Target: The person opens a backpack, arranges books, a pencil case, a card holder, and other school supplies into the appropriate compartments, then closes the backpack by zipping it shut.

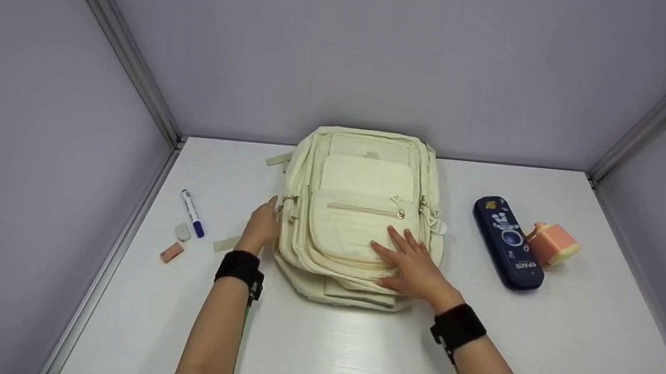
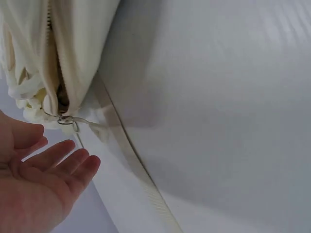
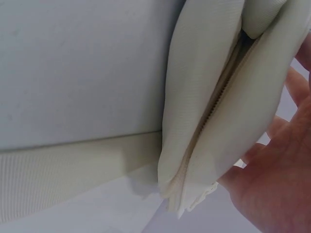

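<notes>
A cream backpack [image 1: 360,225] lies front side up in the middle of the table. At its left side is my left hand [image 1: 261,227], its fingers loosely bent and holding nothing. In the left wrist view, those fingers [image 2: 73,165] are just below a zipper pull [image 2: 65,119] at the end of a side zip. My right hand [image 1: 416,271] rests with spread fingers on the lower right of the front pocket. The right wrist view shows a partly parted zip [image 3: 218,97] along the bag's edge, beside the palm [image 3: 279,184].
To the left lie a marker [image 1: 192,213] with a blue cap, a grey-white eraser-like piece [image 1: 182,232] and a small pink block [image 1: 172,252]. A dark blue space-print pencil case [image 1: 508,242] and an orange-and-yellow boxy object [image 1: 552,245] are on the right. Loose straps [image 1: 225,244] stick out leftward.
</notes>
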`<state>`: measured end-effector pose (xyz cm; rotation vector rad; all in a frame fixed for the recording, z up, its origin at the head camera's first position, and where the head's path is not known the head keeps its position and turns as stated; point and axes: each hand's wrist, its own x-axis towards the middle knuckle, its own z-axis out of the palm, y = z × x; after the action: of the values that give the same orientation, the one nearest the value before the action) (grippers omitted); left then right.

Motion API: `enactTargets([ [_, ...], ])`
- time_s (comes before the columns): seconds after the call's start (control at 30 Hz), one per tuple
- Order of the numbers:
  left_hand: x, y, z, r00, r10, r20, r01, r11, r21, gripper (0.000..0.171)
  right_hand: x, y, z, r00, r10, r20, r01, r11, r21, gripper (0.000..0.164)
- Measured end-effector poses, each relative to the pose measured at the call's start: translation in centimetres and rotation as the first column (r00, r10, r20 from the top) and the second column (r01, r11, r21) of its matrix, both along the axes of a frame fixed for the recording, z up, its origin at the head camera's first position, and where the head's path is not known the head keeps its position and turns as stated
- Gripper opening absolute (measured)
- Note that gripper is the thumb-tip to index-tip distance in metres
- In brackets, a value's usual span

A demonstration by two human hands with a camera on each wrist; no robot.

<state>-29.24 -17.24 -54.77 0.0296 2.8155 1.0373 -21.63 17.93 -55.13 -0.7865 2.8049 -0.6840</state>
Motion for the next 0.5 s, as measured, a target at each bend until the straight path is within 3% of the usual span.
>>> enactTargets([
  [0.17,0.0,-0.5,-1.1,0.999,-0.038,0.016,0.038,0.998,0.047,0.063,-0.1,0.0,-0.2,1.000,0.011,-0.012,-0.011,1.000,-0.003,0.074],
  [0.3,0.1,-0.7,-1.7,1.000,0.008,0.018,-0.010,0.994,0.107,0.056,0.0,0.0,-0.3,1.000,0.013,-0.024,-0.013,1.000,-0.014,0.074],
  [0.5,-0.1,-0.6,-2.2,0.992,0.092,-0.081,-0.081,0.988,0.129,0.041,0.0,0.2,-0.3,0.999,0.010,-0.030,-0.011,0.999,-0.031,0.074],
])
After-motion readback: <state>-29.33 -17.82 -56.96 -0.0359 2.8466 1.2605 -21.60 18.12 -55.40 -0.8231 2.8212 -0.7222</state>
